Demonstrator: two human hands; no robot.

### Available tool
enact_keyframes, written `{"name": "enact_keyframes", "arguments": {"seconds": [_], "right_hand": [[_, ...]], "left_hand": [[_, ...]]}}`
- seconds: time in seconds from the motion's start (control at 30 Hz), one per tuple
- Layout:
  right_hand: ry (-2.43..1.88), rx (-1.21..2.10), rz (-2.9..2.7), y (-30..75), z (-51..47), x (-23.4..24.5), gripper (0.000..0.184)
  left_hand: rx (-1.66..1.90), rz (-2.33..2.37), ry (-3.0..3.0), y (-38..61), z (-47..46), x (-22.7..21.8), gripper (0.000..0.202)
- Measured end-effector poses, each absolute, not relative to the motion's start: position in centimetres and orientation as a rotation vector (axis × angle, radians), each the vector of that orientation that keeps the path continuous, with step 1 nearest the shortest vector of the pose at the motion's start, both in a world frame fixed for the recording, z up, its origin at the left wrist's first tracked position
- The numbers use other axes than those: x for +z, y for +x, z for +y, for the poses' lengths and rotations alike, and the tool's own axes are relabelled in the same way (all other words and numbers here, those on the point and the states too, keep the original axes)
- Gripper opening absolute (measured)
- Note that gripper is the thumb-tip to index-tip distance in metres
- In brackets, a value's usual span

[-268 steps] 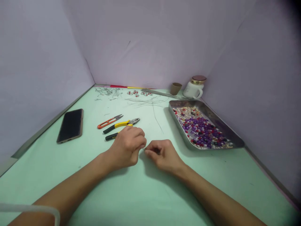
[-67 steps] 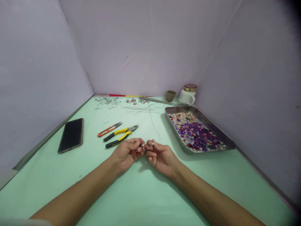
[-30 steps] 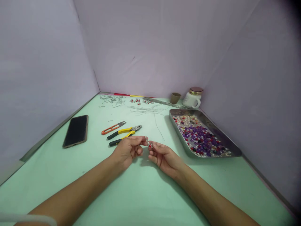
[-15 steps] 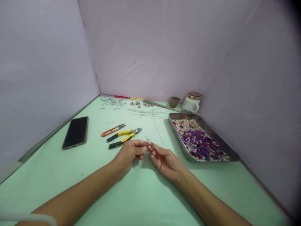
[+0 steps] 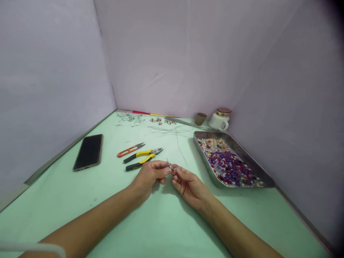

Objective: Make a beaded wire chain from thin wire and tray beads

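My left hand [image 5: 150, 175] and my right hand [image 5: 188, 184] meet over the green table [image 5: 161, 222], fingertips pinched together on a small beaded wire piece [image 5: 172, 167] with white and red beads. A thin wire end sticks up from it. Yellow-handled pliers [image 5: 142, 159] lie just beyond my left hand. A metal tray [image 5: 264, 175] of purple, white and red beads sits to the right of my right hand.
Orange thread snips [image 5: 130, 149] lie beside the pliers. A black phone [image 5: 89, 152] lies at the left. Loose wires [image 5: 169, 129], wire scraps [image 5: 129, 117] and finished bead pieces [image 5: 161, 122] lie at the back. A small cup [image 5: 200, 118] and a lidded white mug [image 5: 220, 121] stand in the corner. Purple walls enclose three sides.
Both hands turned from knuckles-up fists on the table to a raised pinch showing the beaded piece. In the last second they barely move; the view has shifted slightly.
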State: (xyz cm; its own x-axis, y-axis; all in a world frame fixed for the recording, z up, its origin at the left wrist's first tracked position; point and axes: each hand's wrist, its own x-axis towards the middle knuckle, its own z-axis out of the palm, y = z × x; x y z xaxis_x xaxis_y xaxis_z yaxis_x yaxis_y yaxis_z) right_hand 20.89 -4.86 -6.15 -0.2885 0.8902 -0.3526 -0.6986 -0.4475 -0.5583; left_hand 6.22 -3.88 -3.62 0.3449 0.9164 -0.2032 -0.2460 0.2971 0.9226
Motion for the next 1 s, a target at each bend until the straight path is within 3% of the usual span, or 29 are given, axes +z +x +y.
{"name": "enact_keyframes", "arguments": {"seconds": [0.2,0.47,0.67,1.0], "right_hand": [[-0.840,1.608,-0.589,20.43,-5.19,-6.22,0.026],[-0.745,1.727,-0.586,20.61,-5.10,-6.11,0.030],[-0.741,1.780,-0.577,20.51,-4.96,-6.20,0.016],[-0.726,1.853,-0.596,20.88,-4.78,-6.40,0.013]], "left_hand": [[0.904,0.904,0.750,6.13,-3.49,-4.08,0.005],[0.850,0.900,0.540,5.87,-3.26,-4.37,0.006],[0.799,0.850,0.569,6.37,-3.58,-4.37,0.008],[0.799,0.853,0.498,6.32,-3.24,-4.24,0.009]]}}
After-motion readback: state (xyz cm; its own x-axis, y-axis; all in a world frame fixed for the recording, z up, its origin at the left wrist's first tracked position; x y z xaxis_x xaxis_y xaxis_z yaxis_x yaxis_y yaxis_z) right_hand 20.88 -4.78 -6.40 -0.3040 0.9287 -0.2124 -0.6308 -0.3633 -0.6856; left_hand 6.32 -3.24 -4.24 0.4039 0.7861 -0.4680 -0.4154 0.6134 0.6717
